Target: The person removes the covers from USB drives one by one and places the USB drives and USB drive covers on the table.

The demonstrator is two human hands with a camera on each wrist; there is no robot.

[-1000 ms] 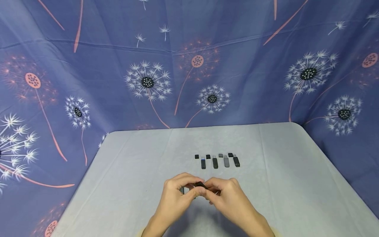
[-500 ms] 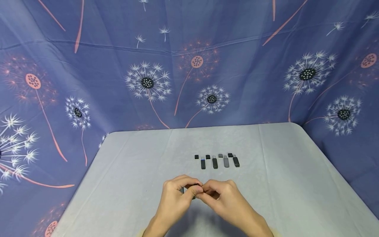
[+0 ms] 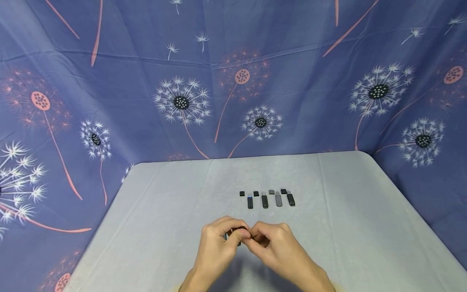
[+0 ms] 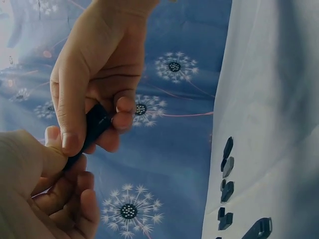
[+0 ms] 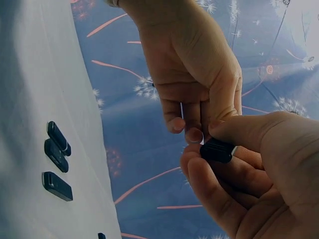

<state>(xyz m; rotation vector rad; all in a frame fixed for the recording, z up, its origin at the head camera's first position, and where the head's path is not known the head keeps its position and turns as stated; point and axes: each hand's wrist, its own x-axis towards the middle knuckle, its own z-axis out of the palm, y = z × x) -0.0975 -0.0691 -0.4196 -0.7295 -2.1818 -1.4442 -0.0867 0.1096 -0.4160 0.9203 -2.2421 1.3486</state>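
Both hands meet over the near middle of the table, with a dark USB stick (image 4: 97, 122) between them. My left hand (image 3: 215, 245) pinches one end with thumb and fingers. With its thumb and fingers my right hand (image 3: 282, 247) grips the body of the stick, clearest in the left wrist view. From the right wrist side, a dark ribbed piece (image 5: 217, 151) with a pale end shows between the right thumb and fingers. The fingers hide where the two grips meet. Below the left hand lie several dark sticks (image 5: 57, 186), mostly covered in the head view.
Beyond the hands, a row of uncapped USB sticks lies on the grey table (image 3: 164, 211): one with a blue connector (image 3: 250, 202), a black one (image 3: 264, 200), a grey one (image 3: 279, 199) and a tilted black one (image 3: 290, 198). Small caps (image 3: 242, 194) sit beside them. A dandelion-print curtain (image 3: 310, 121) surrounds the table.
My right fingers have closed in against the left thumb, covering the black stick that showed between the hands a second ago. Since half a second ago, the hands have hardly shifted.
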